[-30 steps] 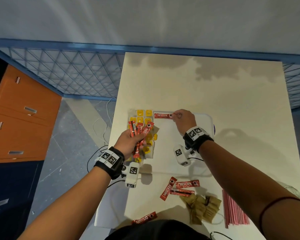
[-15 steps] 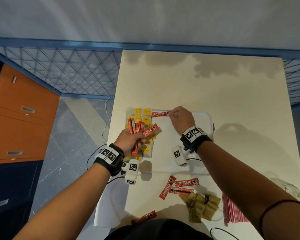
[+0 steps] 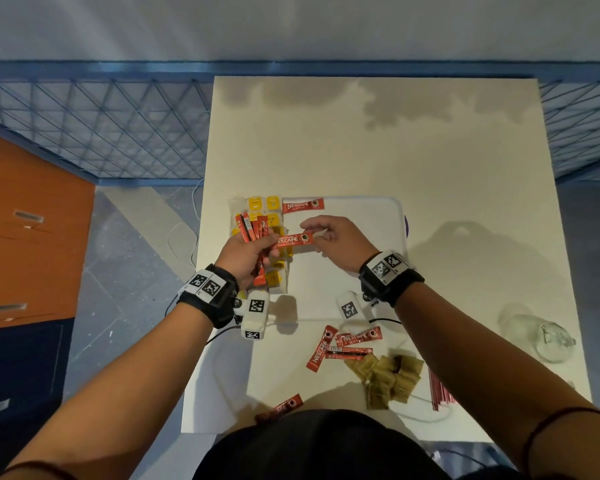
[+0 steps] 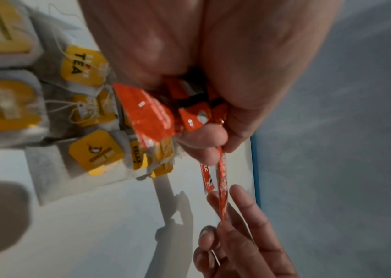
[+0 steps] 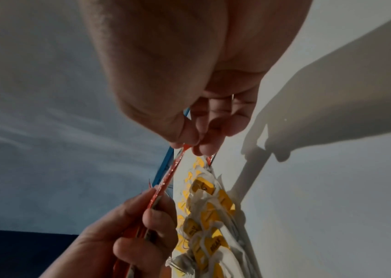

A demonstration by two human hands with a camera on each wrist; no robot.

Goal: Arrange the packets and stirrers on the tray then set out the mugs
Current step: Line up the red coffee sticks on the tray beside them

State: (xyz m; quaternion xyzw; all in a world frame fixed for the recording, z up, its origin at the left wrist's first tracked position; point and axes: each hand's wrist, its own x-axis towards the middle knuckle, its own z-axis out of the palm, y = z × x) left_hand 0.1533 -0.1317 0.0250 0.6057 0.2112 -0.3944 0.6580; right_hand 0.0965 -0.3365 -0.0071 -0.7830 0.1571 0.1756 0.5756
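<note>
A white tray [image 3: 378,216] lies on the table with yellow tea bags [image 3: 264,204] in its left column and one red coffee stick [image 3: 302,205] at its far edge. My left hand [image 3: 246,252] grips a bunch of red coffee sticks [image 3: 253,228] above the tea bags. My right hand [image 3: 326,233] pinches the right end of another red coffee stick [image 3: 295,240] that still runs into the left hand's bunch. In the left wrist view that stick [image 4: 221,190] stretches between both hands; in the right wrist view the same stick [image 5: 168,176] is pinched at its tip.
Loose red coffee sticks [image 3: 343,342], brown packets [image 3: 388,377] and pink stirrers [image 3: 439,391] lie on the near part of the table. A glass mug [image 3: 537,334] stands at the right edge. One coffee stick [image 3: 279,408] lies at the near edge.
My right hand let go of the coffee stick at the tray's far edge, drew back toward the left hand and took the end of another stick from the bunch.
</note>
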